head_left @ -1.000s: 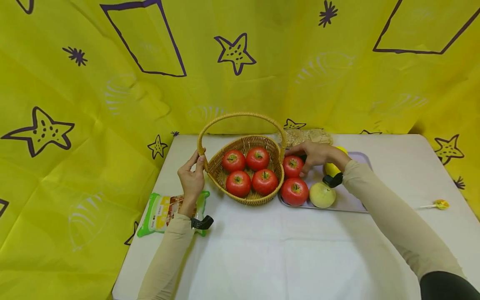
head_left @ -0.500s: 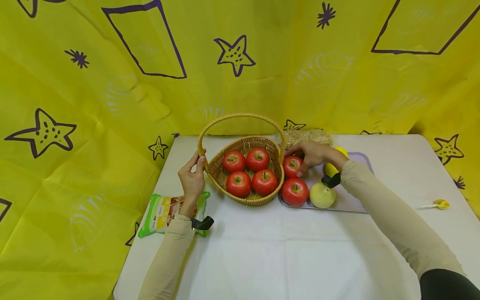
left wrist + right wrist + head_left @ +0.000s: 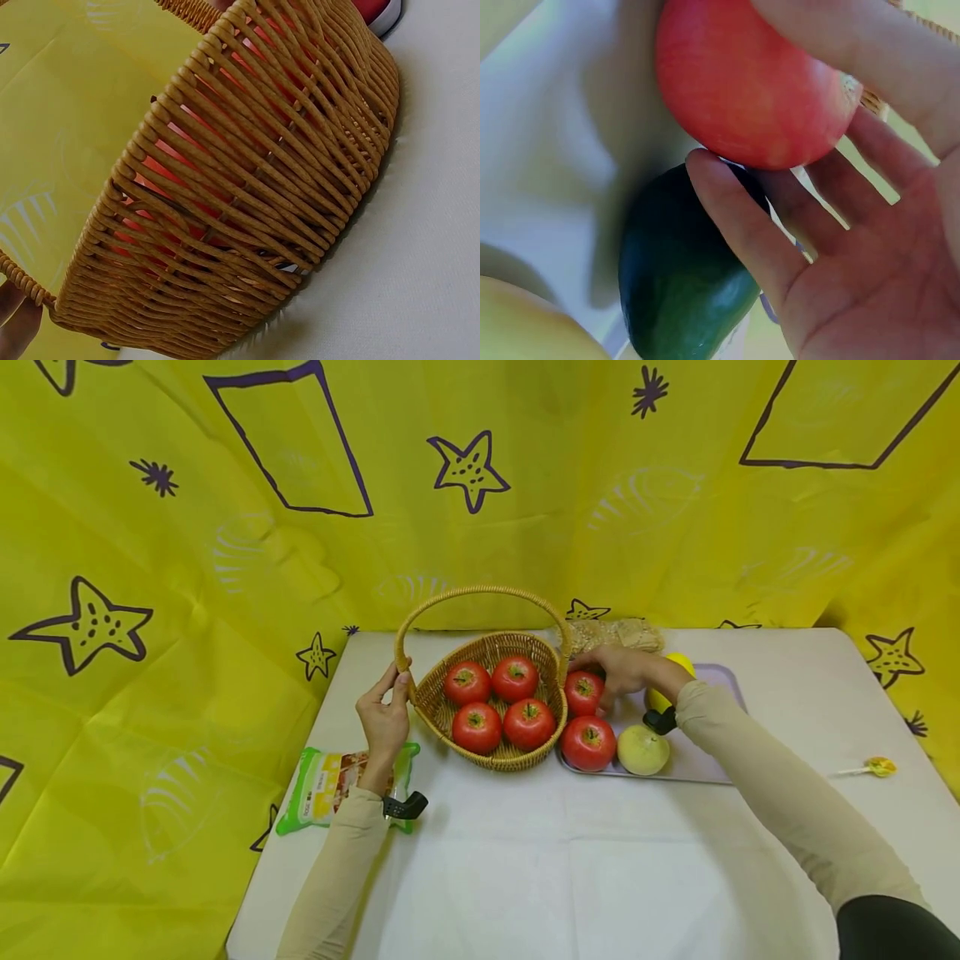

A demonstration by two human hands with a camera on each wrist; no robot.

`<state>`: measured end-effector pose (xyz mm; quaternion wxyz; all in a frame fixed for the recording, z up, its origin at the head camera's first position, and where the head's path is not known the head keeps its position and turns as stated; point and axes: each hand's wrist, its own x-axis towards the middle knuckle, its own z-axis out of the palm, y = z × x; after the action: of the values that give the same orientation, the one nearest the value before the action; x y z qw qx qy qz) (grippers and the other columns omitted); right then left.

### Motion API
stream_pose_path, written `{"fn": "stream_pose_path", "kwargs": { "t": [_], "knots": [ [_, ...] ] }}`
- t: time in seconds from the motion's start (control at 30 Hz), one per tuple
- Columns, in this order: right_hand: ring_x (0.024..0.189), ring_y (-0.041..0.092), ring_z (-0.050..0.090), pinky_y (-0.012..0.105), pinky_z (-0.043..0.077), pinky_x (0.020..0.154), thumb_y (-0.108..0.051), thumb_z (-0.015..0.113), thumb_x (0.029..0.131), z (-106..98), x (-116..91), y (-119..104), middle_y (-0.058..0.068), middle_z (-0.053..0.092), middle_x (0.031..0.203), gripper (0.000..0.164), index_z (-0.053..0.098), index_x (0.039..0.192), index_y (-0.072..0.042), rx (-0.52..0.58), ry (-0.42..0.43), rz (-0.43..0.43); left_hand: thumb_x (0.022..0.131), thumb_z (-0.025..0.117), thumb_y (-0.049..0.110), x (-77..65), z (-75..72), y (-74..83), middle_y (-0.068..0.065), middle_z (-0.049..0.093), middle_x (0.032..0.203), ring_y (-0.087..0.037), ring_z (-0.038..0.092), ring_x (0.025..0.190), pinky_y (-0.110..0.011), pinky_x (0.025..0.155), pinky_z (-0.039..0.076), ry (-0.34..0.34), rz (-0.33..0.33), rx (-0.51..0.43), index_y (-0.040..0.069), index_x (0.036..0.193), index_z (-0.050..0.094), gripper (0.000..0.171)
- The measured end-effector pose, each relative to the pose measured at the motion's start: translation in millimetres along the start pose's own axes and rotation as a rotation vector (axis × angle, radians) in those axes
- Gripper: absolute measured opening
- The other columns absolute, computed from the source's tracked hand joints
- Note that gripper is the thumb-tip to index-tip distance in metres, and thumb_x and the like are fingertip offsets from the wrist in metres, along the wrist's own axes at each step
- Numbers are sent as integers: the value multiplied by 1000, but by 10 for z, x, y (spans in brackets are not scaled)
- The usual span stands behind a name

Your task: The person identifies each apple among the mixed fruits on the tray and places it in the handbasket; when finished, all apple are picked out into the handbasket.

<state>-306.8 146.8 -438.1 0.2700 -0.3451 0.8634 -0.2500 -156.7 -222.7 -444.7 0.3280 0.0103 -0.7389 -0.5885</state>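
In the head view, a wicker basket (image 3: 510, 760) with a tall handle (image 3: 487, 589) holds several red apples (image 3: 477, 727). My left hand (image 3: 385, 718) pinches the handle's left foot; its fingertips (image 3: 19, 326) show at the left wrist view's lower left. Just right of the basket, my right hand (image 3: 624, 672) reaches round a red apple (image 3: 581, 693) on a lilac tray (image 3: 701, 768). From the right wrist, the thumb lies over this apple (image 3: 742, 82) and the fingers go behind it. One finger touches a dark green, avocado-like fruit (image 3: 682, 270).
Another red apple (image 3: 588, 743), a pale round fruit (image 3: 642, 750) and a yellow fruit (image 3: 660, 700) are on the tray. A green packet (image 3: 311, 789) lies under the left forearm. A lollipop (image 3: 879, 767) lies far right, a beige bag (image 3: 618, 635) behind the tray.
The right hand has turned slightly and settled closer round the apple on the tray. The left hand and the basket have stayed put.
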Motion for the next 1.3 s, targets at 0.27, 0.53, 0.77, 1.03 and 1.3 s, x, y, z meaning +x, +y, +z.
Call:
{"fn": "stream_pose_path", "kwargs": {
  "t": [0.27, 0.53, 0.77, 1.03, 1.3],
  "knots": [
    [127, 43, 61, 61, 49, 110, -4, 99, 62, -38, -1, -21, 24, 67, 139, 83, 67, 139, -3, -53, 40, -57, 105, 65, 1, -5, -3, -4, -28, 73, 125, -8, 69, 100, -19, 77, 61, 1, 4, 4, -7, 133, 69, 30],
    [120, 35, 65, 55, 52, 107, -15, 103, 61, -103, -68, 15, 19, 72, 134, 80, 71, 134, -2, -12, 116, -79, 104, 64, 0, -7, 2, -26, -30, 72, 126, -1, 69, 103, -14, 78, 59, 1, 10, -20, -9, 132, 69, 30],
    [116, 33, 68, 51, 56, 102, -18, 103, 64, -207, -183, -9, 17, 73, 130, 77, 71, 132, -3, 56, 214, -83, 105, 64, 0, 0, 0, -38, -30, 72, 126, -2, 68, 103, -15, 79, 60, -2, 2, -24, -9, 133, 69, 30],
    [118, 34, 68, 31, 58, 94, -15, 103, 67, -222, -279, 32, 17, 72, 133, 75, 71, 134, -5, 164, 299, -91, 105, 64, 0, -4, 5, -29, -29, 72, 126, -2, 68, 103, -17, 79, 61, 3, 4, -18, -9, 133, 69, 30],
    [122, 40, 67, 22, 58, 90, -6, 97, 73, -226, -405, 16, 21, 66, 141, 75, 66, 140, -1, 346, 309, -79, 105, 64, 1, 0, -3, -40, -29, 73, 126, -2, 68, 101, -18, 80, 61, -4, 2, -11, -8, 134, 69, 30]
  ]
}}
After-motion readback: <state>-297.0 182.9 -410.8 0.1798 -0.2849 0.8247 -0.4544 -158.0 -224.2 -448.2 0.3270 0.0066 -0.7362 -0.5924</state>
